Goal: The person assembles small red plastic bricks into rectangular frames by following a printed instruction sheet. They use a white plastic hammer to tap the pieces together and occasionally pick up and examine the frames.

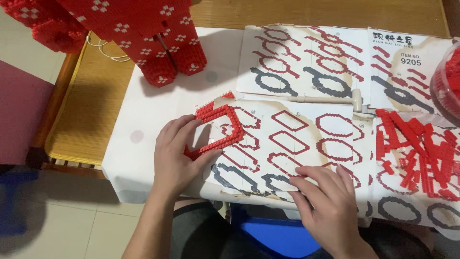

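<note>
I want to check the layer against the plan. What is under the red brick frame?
The red brick frame lies on an instruction sheet printed with red ring outlines. The left hand covers its lower left part, so the drawing beneath there cannot be seen.
</note>
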